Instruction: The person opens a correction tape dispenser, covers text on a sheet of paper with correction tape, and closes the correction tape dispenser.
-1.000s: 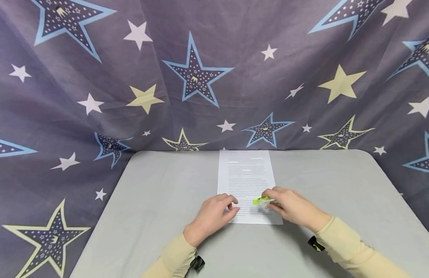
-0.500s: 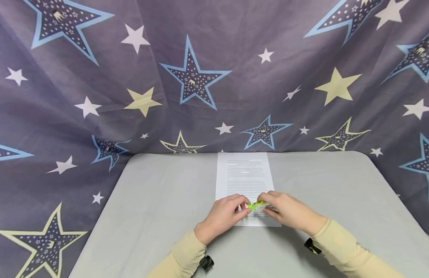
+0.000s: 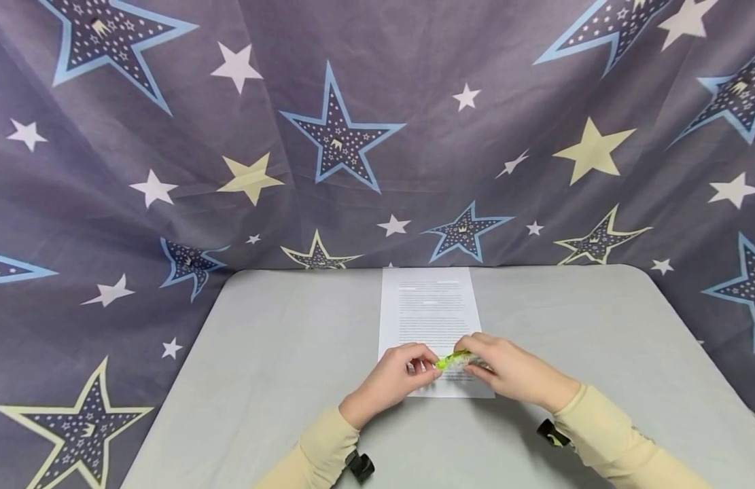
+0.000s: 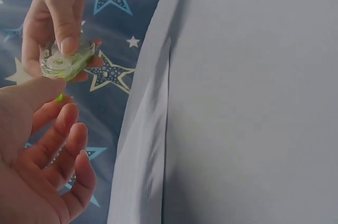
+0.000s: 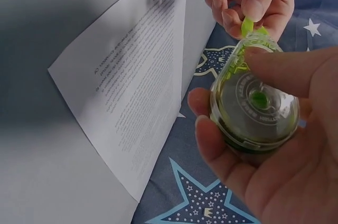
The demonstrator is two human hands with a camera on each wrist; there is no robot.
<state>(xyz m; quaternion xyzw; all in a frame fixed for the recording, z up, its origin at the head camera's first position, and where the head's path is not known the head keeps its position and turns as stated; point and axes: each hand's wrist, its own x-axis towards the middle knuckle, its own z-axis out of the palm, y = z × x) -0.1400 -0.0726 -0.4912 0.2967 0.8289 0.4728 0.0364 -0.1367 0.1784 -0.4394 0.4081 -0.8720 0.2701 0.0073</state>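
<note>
A clear and lime-green correction tape (image 3: 454, 359) is held over the lower part of a printed sheet (image 3: 426, 312). My right hand (image 3: 514, 370) grips its rounded body, thumb on the clear case (image 5: 253, 108) in the right wrist view. With thumb and forefinger my left hand (image 3: 391, 375) pinches the small green cap (image 5: 247, 26) at the narrow end. The other fingers of that hand curl loosely beneath, as the left wrist view shows. A few lines of the sheet's text carry white blank strips near its top.
The grey table (image 3: 279, 339) has rounded back corners. Behind it hangs a dark curtain (image 3: 365, 88) patterned with stars, close along the back edge. Black wrist straps (image 3: 360, 466) show below both sleeves.
My left hand has moved right to the correction tape and taken its green end between thumb and forefinger. My right hand has shifted slightly, keeping its grip; the sheet lies where it was.
</note>
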